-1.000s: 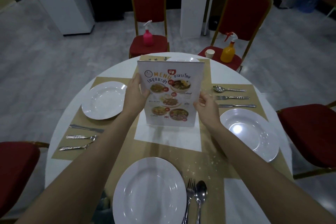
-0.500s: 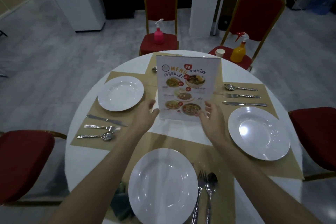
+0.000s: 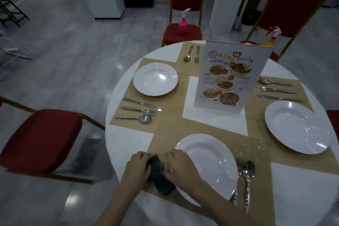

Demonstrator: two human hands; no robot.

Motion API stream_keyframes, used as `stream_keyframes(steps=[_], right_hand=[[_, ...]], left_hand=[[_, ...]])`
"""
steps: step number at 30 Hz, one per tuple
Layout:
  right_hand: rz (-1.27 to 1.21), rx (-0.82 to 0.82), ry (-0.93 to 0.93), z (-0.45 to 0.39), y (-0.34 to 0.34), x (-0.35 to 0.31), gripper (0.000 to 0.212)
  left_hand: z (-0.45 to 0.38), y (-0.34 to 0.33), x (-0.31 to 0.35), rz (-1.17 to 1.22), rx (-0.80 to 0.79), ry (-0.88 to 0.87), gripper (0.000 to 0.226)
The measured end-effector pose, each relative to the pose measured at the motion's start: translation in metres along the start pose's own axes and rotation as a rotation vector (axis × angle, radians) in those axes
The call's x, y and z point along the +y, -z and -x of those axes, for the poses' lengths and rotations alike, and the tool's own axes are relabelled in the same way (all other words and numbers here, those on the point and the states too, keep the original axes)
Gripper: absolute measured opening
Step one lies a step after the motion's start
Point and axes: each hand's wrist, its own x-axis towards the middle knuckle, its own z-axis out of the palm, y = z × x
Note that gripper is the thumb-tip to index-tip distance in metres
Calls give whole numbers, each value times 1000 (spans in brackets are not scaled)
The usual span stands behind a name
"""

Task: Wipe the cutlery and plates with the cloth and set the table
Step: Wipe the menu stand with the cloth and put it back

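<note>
both hands grasp the dark cloth [image 3: 159, 174] at the table's [image 3: 126, 139] near edge, just left of the nearest plate [image 3: 211, 167] — left hand [image 3: 136, 168] on its left side, right hand [image 3: 180, 166] on its right. the cloth's long axis runs from the hands toward the near edge. all three plates in view are empty — the menu card [image 3: 229, 77] stands upright at the centre.

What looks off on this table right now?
Pale specks dot the near placemat right of the near plate, like crumbs or glare. That setting shows only fork and spoon; both side settings also have a knife.
</note>
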Motion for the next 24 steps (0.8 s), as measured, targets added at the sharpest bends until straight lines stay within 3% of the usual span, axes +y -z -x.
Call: stream_keyframes(steps=[5, 8, 12, 15, 19, 24], right_hand=[[222, 22, 59, -11, -14, -19, 28], [197, 55, 82, -8, -22, -26, 35], [251, -120, 173, -4, -37, -39, 40], [245, -153, 151, -9, -36, -46, 27], [157, -55, 38, -7, -27, -38, 14], [-114, 253, -112, -1, -2, -19, 23]], left_hand=[[6, 1, -18, 67, 10, -100, 30], [15, 4, -30, 86, -30, -184, 42], [30, 4, -45, 131, -137, -304, 57], [33, 8, -47, 20, -101, -389, 47], [25, 19, -38, 5, 18, -434, 47], [1, 42, 0, 161, 93, -390, 36]])
